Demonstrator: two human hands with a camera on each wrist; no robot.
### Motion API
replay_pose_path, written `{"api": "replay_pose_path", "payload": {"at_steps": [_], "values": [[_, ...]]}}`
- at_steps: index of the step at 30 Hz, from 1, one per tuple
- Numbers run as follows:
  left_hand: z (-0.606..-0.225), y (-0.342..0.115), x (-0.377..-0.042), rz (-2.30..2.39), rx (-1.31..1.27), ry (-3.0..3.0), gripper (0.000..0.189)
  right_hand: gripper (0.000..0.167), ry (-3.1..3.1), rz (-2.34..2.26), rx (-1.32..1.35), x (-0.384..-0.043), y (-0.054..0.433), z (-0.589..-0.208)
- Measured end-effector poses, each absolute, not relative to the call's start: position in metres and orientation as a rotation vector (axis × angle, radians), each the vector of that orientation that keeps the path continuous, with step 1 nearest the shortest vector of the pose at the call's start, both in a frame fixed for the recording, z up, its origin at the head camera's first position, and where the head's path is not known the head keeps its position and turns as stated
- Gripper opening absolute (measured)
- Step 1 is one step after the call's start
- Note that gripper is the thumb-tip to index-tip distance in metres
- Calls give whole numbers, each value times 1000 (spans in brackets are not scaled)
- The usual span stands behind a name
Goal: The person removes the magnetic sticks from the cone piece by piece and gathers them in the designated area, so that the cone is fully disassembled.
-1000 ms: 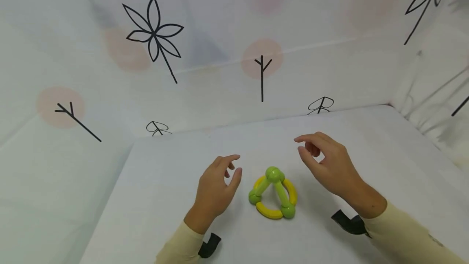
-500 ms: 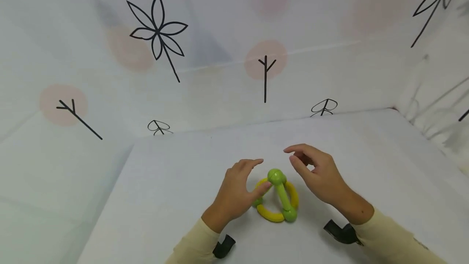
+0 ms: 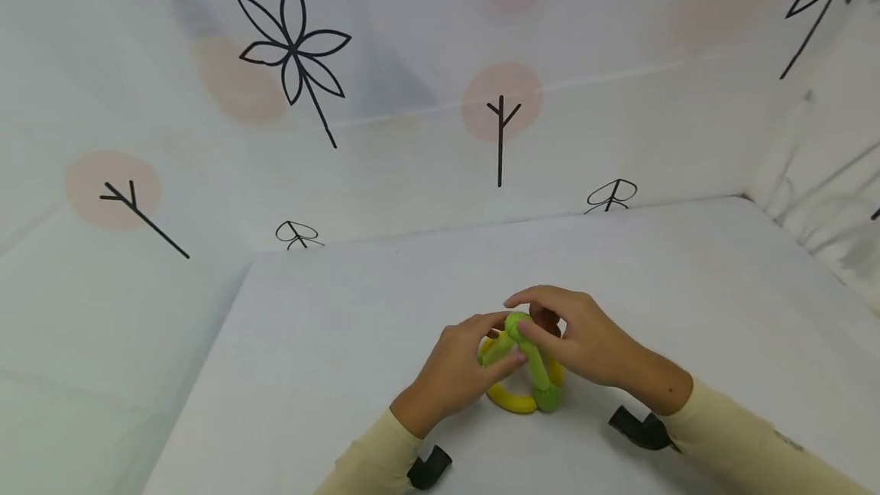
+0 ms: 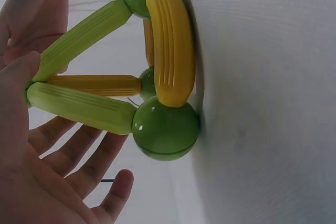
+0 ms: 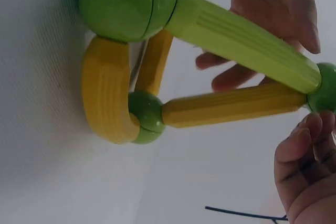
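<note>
A ball-and-rod pyramid stands on the white surface, with green balls, a ring of curved yellow rods and straight rods rising to a top ball. My left hand is around its left side, fingers spread. In the left wrist view, the left thumb overlaps the pyramid's top, and the other fingers extend behind a light green rod. My right hand holds the top ball, thumb on its near side. In the right wrist view, curled right fingertips meet the ball's lower edge.
The white table surface spreads around the pyramid. Behind it rises a white cloth wall printed with black plant drawings and pink dots. Black curved pieces stick out below both sleeves.
Both hands have moved inward to the pyramid, the left going right and the right going left and down. The right thumb and fingers now meet at the top ball. The pyramid stays in place.
</note>
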State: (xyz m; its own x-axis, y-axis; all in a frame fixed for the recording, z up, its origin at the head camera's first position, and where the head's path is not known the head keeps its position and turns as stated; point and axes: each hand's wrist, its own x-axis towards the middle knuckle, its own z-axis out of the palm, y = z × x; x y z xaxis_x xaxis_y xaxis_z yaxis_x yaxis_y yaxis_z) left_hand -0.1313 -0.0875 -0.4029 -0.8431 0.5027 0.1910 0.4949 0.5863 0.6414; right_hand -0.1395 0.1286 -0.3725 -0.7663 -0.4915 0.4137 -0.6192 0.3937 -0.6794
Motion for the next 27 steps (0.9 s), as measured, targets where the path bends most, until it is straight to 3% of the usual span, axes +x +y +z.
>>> {"api": "replay_pose_path", "payload": {"at_steps": [11,27], "values": [[-409,-88,-132,1314,855,2645,48,34,-2433,1302,1187,-146,131,-376],[-409,-94,-141,1517,758,2531,36,31,-2510,1475,1112,-148,127,-383]]}}
